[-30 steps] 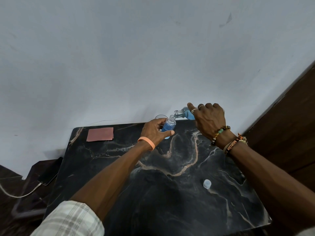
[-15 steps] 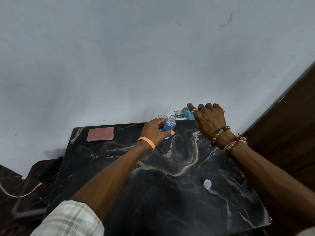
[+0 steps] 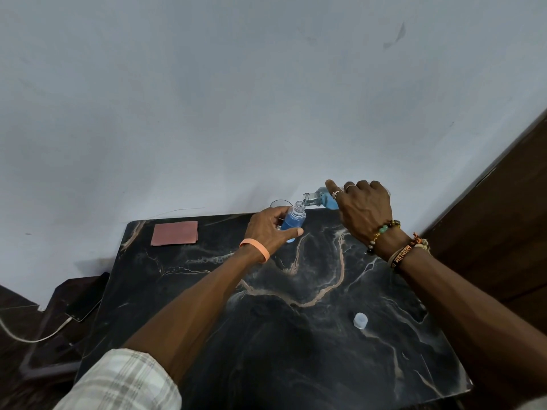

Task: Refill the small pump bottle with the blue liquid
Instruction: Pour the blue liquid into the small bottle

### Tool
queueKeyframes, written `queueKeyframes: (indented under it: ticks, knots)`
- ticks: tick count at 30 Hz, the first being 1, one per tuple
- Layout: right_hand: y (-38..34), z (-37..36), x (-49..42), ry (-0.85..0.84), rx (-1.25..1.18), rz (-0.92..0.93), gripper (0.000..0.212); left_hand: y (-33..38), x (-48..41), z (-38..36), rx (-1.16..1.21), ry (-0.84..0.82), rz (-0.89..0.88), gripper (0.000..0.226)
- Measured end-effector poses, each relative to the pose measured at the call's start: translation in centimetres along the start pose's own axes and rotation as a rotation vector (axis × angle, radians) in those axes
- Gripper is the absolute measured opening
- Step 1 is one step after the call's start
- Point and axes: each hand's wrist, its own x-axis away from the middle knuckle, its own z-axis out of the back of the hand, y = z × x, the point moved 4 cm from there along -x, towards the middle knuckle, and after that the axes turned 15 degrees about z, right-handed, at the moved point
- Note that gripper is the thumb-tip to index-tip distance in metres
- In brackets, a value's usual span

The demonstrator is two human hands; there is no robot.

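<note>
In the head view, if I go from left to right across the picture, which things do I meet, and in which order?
Phone → pink card → small bottle → larger bottle → right hand. The glass, left hand and cap overlap others, so they are omitted.

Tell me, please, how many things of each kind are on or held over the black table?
Bottles: 2, the small bottle and the large bottle
glass: 1
cap: 1
pink sheet: 1
Total: 5
</note>
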Motion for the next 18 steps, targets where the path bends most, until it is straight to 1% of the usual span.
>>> queueKeyframes:
  ticks: [9, 18]
  knots:
    - [-0.16, 0.05, 0.06, 0.024, 0.022, 0.009, 0.057, -0.06, 0.08, 0.01, -0.009, -0.007, 0.002, 0.053]
    - [-0.18, 0.05, 0.02, -0.016, 0.009, -0.002, 0.057, -0.08, 0.14, -0.02, -0.006, -0.018, 0.000, 0.054]
